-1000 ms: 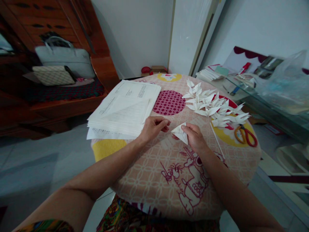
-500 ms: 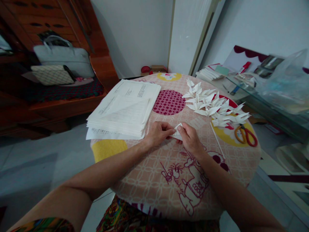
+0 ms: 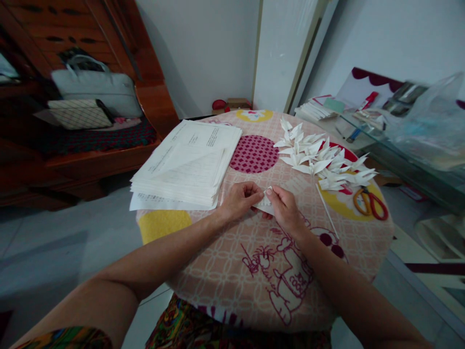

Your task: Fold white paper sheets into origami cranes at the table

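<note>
Between my two hands is a small folded piece of white paper [image 3: 266, 205], held just above the tablecloth. My left hand [image 3: 241, 198] pinches its left side between thumb and fingers. The thumb and fingers of my right hand [image 3: 286, 206] are closed on its right side. Parts of the paper are hidden behind the fingers. Beyond my right hand lies a heap of folded white paper cranes [image 3: 316, 152]. To the left of my hands rests a thick stack of printed paper sheets [image 3: 181, 165], with one top sheet's corner turned over.
Scissors [image 3: 371, 203] with orange and red handles lie at the right edge of the round table [image 3: 218, 271]. A thin white stick [image 3: 327, 212] lies near my right forearm. A glass shelf [image 3: 410, 169] with a plastic bag [image 3: 428, 126] stands at the right.
My fingers have shifted slightly on the folded paper, and more of its lower part shows between the hands. The stack, cranes and scissors stay where they were.
</note>
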Available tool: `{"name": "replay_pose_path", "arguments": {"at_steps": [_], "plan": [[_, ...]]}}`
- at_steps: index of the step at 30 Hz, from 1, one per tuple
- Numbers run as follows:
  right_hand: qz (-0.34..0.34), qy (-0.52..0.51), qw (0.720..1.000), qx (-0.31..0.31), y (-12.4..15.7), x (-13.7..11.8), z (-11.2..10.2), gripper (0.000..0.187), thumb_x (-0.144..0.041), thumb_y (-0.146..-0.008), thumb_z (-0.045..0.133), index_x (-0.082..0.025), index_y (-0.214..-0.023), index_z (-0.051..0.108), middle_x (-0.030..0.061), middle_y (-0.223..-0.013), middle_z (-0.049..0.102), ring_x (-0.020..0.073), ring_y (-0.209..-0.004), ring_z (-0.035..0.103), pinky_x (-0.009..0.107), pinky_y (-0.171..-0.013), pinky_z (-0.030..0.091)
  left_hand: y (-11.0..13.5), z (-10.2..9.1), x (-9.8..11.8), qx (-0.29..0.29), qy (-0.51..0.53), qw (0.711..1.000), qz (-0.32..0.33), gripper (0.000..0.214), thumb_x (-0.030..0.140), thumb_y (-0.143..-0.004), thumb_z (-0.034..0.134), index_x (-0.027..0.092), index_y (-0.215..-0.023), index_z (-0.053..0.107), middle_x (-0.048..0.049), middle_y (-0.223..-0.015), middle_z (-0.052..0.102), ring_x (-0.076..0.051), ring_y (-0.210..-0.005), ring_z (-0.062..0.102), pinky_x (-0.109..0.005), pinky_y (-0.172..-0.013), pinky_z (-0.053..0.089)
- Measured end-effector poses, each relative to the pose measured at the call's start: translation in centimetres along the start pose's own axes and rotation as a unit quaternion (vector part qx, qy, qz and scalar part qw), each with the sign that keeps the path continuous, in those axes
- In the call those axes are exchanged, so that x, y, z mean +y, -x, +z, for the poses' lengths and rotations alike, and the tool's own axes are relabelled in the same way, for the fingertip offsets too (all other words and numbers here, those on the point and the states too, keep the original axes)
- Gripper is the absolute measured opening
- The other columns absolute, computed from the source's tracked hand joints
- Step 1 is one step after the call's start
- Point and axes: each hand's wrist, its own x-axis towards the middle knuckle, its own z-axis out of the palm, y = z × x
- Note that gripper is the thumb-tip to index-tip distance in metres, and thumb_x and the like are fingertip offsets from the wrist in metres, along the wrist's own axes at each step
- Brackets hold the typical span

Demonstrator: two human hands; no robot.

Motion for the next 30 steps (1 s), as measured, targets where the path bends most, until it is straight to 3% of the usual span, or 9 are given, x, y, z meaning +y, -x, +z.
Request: {"name": "replay_pose_path", "arguments": {"at_steps": [6,15,26,30], "plan": [[0.011,-0.057,0.998,-0.020,-0.3,-0.4,-0.7,0.026,-0.043,-0.077,0.067,-0.021,-0.069,0.057,-0.0036,-0.056,0.054,0.0111,-0.048,0.048,0.023,-0.045,0.036,0.5,-0.4,0.5,-0.026,-0.084,0.995,0.047,0.027,0.039,-0.083,0.063,0.014,-0.074,0.060,0.0022,-0.062,0.054,-0.009,-0.054,0.051,-0.020,-0.049,0.039],[0.022,-0.023,0.996,-0.082,-0.6,-0.4,-1.7,0.008,-0.024,-0.060,0.064,-0.017,-0.056,0.064,-0.0032,-0.051,0.055,0.0088,-0.048,0.043,0.022,-0.046,0.031,0.4,-0.9,0.0,-0.158,-0.113,0.980,0.048,0.027,0.038,-0.085,0.060,0.014,-0.072,0.057,0.0044,-0.059,0.047,-0.007,-0.054,0.040,-0.020,-0.050,0.029],[0.123,-0.079,0.985,-0.093,-0.7,-1.0,-3.1,0.007,-0.025,-0.056,0.069,-0.018,-0.055,0.067,-0.0010,-0.046,0.062,0.0130,-0.039,0.053,0.023,-0.040,0.041,0.1,-1.0,-0.4,-0.188,-0.074,0.979,0.035,0.027,0.038,-0.085,0.062,0.013,-0.074,0.057,0.0049,-0.060,0.049,-0.007,-0.053,0.042,-0.020,-0.050,0.031],[0.115,-0.105,0.986,-0.067,-0.8,-1.2,-4.0,0.009,-0.027,-0.061,0.071,-0.018,-0.059,0.069,0.0009,-0.051,0.067,0.0148,-0.043,0.060,0.025,-0.046,0.048,0.1,-1.0,-0.4,-0.185,-0.047,0.981,0.022,0.027,0.037,-0.085,0.063,0.013,-0.075,0.057,0.0048,-0.059,0.049,-0.006,-0.051,0.043,-0.019,-0.048,0.032]]}}
